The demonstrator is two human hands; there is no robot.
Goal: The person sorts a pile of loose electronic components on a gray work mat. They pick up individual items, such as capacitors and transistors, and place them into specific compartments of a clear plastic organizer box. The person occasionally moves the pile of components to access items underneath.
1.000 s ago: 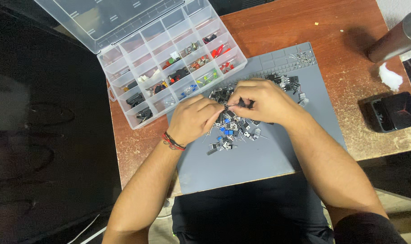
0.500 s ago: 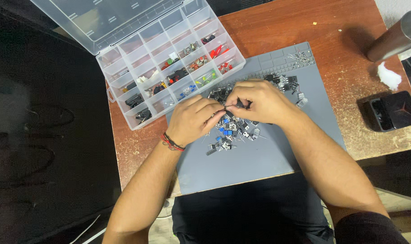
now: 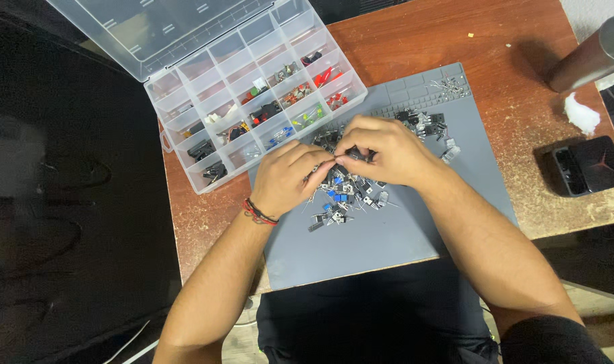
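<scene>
My left hand and my right hand meet fingertip to fingertip over a pile of small electronic parts on a grey work mat. Together they pinch one small dark component between thumbs and forefingers, just above the pile. The pile holds black, silver and blue pieces with thin metal legs. A red and black cord bracelet circles my left wrist. My fingers hide most of the held piece.
A clear plastic organiser box with its lid open stands at the mat's upper left, with sorted parts in several compartments. A metal cylinder, a white wad and a small black box sit at the right. Wooden table edge runs along the left.
Both hands stay together over the pile; the fingers have shifted only slightly around the small component.
</scene>
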